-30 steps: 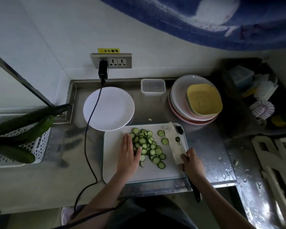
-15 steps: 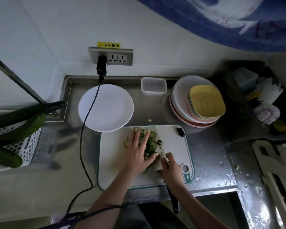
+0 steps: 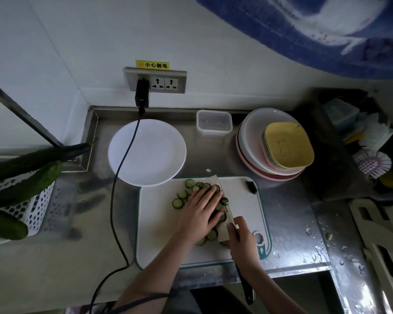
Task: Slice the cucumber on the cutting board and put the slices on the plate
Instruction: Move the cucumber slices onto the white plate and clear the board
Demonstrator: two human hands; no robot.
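Several green cucumber slices [image 3: 178,202] lie in a heap on the white cutting board [image 3: 159,234]. My left hand [image 3: 200,214] lies flat on top of the heap with straight fingers and hides most of it. My right hand [image 3: 243,243] grips the knife handle; the wide pale blade [image 3: 222,193] lies against the right side of the heap, under some slices. The white round plate [image 3: 148,152] stands bare just beyond the board's far left corner.
A black cable [image 3: 116,200] runs from the wall socket across the plate's left side and down over the counter edge. A white basket [image 3: 21,200] with whole cucumbers stands at left. Stacked plates [image 3: 279,150] and a clear box [image 3: 213,122] stand behind the board.
My right hand has slid the knife blade leftwards into the slices. My left hand has moved right, onto the heap, which is now gathered between hand and blade.
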